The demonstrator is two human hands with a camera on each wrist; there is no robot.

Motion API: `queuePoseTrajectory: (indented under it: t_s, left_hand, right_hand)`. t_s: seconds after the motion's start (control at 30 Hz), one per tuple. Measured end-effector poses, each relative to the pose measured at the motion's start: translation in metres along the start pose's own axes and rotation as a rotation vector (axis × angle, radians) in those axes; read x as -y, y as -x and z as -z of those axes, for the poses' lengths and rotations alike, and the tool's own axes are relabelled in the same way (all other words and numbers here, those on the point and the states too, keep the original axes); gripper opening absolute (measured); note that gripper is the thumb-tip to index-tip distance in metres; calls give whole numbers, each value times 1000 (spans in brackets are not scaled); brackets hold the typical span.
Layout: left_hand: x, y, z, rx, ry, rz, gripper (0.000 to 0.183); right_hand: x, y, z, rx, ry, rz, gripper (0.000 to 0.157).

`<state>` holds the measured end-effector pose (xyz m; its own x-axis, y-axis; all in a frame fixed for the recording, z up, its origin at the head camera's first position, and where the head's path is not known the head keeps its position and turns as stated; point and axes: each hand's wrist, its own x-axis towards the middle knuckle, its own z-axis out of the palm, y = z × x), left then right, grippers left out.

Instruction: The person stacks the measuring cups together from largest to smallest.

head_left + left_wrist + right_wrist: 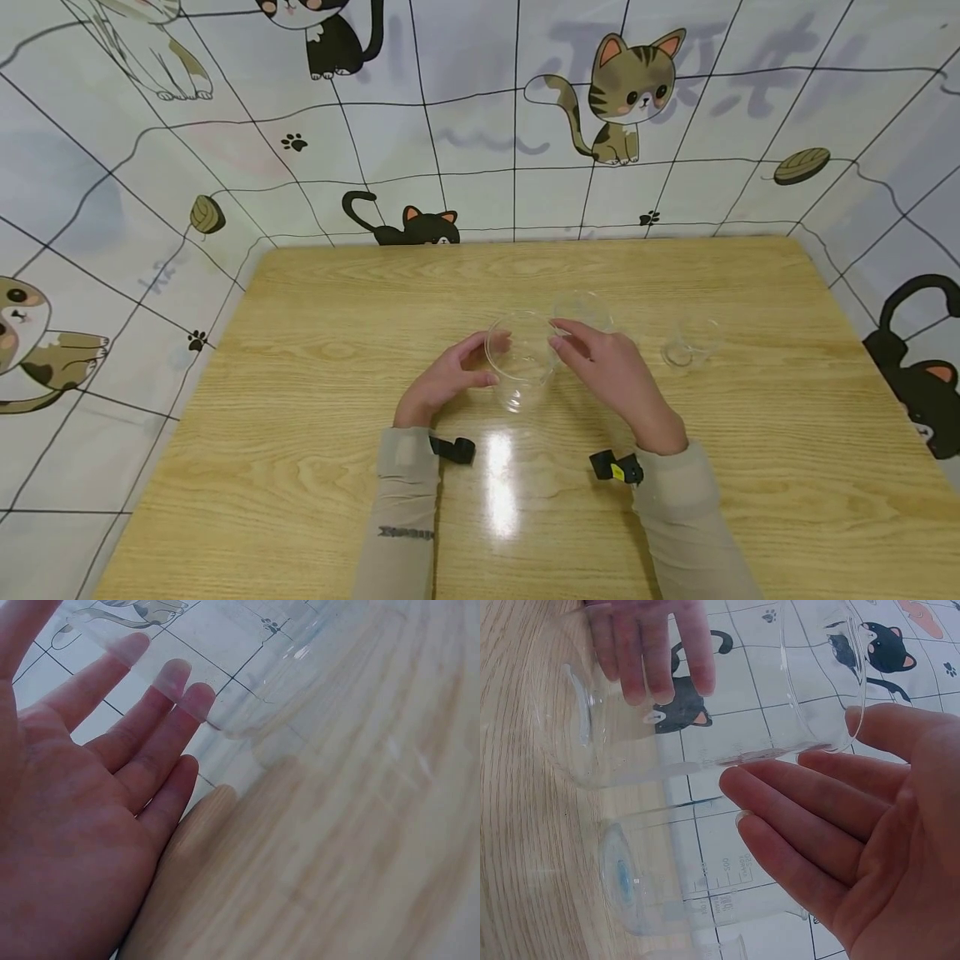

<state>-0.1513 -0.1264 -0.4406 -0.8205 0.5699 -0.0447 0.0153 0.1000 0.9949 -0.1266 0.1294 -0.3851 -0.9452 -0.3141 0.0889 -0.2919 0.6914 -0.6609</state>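
Note:
A large clear glass beaker (519,393) stands upright near the middle of the wooden table, between the two hands. My left hand (448,377) is at its left side, fingers loosely extended, fingertips at the glass in the left wrist view. On the other side, my right hand (611,375) touches the beaker near its rim. The right wrist view shows the right thumb (885,729) at the rim and fairly straight fingers along the wall. Just behind stands a second clear beaker (682,877) with printed graduations, partly hidden by the right hand in the head view.
A smaller clear glass vessel (684,354) stands to the right of the right hand. The wooden table (300,333) meets a cat-patterned backdrop (480,133) at its back and sides. The glass is transparent, and its edges are faint.

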Motion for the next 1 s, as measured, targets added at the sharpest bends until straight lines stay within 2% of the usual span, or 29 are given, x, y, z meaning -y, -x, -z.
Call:
queuePoseTrajectory:
  t_s: [0.3,0.8,1.0]
  left_hand:
    - [1,-1,0,-4,-7,13,60]
    - [-2,-2,0,1,-25,-30,52]
    - [13,-7,2,8,-14,-46,53]
  right_hand:
    - [1,2,3,11,-16,-12,48]
    - [2,1,4,27,-23,-28,52]
    - [2,2,4,21,-9,-12,50]
